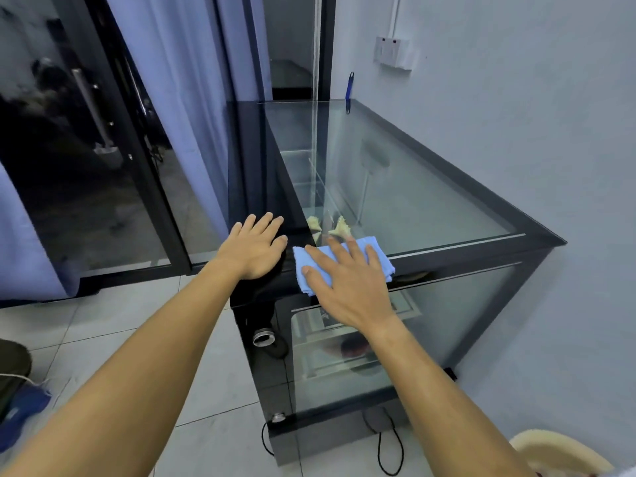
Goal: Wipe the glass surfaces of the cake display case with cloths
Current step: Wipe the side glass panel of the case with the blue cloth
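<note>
Head view — right hand [347, 287] flat on cloth [378, 259]

Dim, bluish indoor light; soft reflections on display case top glass [413, 187]; dark glass door [69, 166] mirrors faintly; wide-angle bending at edges; slight softness throughout.

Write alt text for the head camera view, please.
A person's right hand presses a folded blue cloth flat on the near edge of a glass display case, while the left hand rests open on its black corner.
</note>
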`<control>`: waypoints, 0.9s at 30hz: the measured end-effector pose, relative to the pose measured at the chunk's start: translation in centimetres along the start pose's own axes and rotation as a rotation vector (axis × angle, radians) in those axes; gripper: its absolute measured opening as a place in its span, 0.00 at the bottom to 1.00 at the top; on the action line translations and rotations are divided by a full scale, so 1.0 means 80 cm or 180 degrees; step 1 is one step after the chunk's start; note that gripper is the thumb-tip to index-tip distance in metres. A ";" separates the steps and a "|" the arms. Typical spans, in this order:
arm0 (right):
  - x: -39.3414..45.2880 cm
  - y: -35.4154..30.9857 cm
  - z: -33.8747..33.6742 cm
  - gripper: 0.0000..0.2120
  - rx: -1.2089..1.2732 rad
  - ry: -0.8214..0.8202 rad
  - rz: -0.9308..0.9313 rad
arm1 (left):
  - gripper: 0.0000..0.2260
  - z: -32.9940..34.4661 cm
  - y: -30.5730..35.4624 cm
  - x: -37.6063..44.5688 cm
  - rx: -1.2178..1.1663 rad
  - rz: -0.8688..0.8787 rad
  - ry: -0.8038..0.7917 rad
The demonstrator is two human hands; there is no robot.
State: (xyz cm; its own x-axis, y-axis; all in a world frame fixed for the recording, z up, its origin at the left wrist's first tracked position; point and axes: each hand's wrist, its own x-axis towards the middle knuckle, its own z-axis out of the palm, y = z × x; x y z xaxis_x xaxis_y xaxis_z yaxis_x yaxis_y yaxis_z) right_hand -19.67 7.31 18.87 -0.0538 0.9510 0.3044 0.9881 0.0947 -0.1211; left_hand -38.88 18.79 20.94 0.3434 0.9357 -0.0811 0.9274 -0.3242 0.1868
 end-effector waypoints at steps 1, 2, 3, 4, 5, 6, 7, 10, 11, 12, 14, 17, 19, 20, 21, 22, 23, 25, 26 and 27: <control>0.000 0.000 0.000 0.28 -0.0012 0.0033 0.0042 | 0.27 -0.001 0.000 0.000 -0.0024 -0.0002 0.0035; 0.000 -0.001 0.001 0.28 0.0000 0.0027 0.0072 | 0.27 -0.001 0.000 -0.003 -0.0070 -0.0002 0.0056; 0.000 -0.003 0.000 0.28 0.0007 0.0019 0.0078 | 0.27 -0.002 0.000 -0.006 -0.0090 0.0000 0.0082; -0.001 -0.005 0.002 0.29 0.0012 0.0025 0.0073 | 0.27 0.000 -0.001 -0.010 -0.0071 -0.0003 0.0122; -0.001 -0.002 0.001 0.29 0.0005 0.0035 0.0073 | 0.27 -0.001 0.002 -0.009 -0.0044 0.0007 0.0163; -0.001 -0.002 0.001 0.30 0.0004 0.0027 0.0074 | 0.27 -0.002 0.004 -0.008 -0.0002 0.0020 0.0167; -0.001 -0.001 0.002 0.31 -0.0002 0.0029 0.0077 | 0.26 -0.006 0.009 -0.007 0.0071 0.0020 0.0147; -0.004 -0.004 0.005 0.31 -0.0019 0.0101 0.0122 | 0.24 -0.008 0.029 -0.009 0.0265 -0.0154 0.0110; -0.007 -0.007 0.004 0.30 -0.0020 0.0114 0.0155 | 0.26 -0.003 0.035 -0.014 0.0220 -0.0209 0.0108; -0.013 -0.009 0.004 0.30 -0.0025 0.0144 0.0200 | 0.27 0.004 0.040 -0.023 0.0119 -0.0232 0.0121; -0.029 -0.011 0.003 0.29 -0.0020 0.0284 0.0245 | 0.29 0.016 0.043 -0.042 -0.0128 -0.0185 0.0235; -0.066 -0.006 0.015 0.29 0.0189 0.0681 0.0235 | 0.28 0.023 0.036 -0.059 -0.0185 0.0001 0.0447; -0.084 0.002 0.038 0.29 0.0419 0.0923 0.0134 | 0.27 0.030 0.042 -0.076 0.0003 0.0073 0.0604; -0.086 0.008 0.054 0.29 0.0506 0.1099 0.0076 | 0.27 0.040 0.046 -0.086 0.0200 0.0162 0.0894; -0.085 0.014 0.071 0.29 0.0555 0.1300 0.0006 | 0.28 0.055 0.052 -0.099 0.0443 0.0277 0.1356; -0.080 0.021 0.089 0.30 0.0535 0.1512 -0.0084 | 0.27 0.073 0.055 -0.110 0.0612 0.0373 0.1959; -0.071 0.026 0.103 0.30 0.0441 0.1715 -0.0156 | 0.24 0.090 0.055 -0.118 0.0615 0.0458 0.2562; -0.050 0.034 0.126 0.30 0.0261 0.2081 -0.0315 | 0.19 0.133 0.052 -0.120 0.0437 0.0624 0.3619; -0.043 0.036 0.135 0.30 0.0240 0.2216 -0.0334 | 0.21 0.154 0.048 -0.116 0.0401 0.0633 0.3863; -0.037 0.038 0.143 0.30 0.0244 0.2358 -0.0330 | 0.24 0.174 0.045 -0.110 0.0466 0.0622 0.3990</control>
State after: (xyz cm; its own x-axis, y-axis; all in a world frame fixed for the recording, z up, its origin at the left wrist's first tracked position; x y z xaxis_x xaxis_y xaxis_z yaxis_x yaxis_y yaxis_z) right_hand -18.15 8.15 6.78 -0.0081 0.4917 0.8707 0.9690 0.2190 -0.1146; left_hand -36.51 7.48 8.72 0.1751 0.3354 0.9257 0.9125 -0.4082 -0.0247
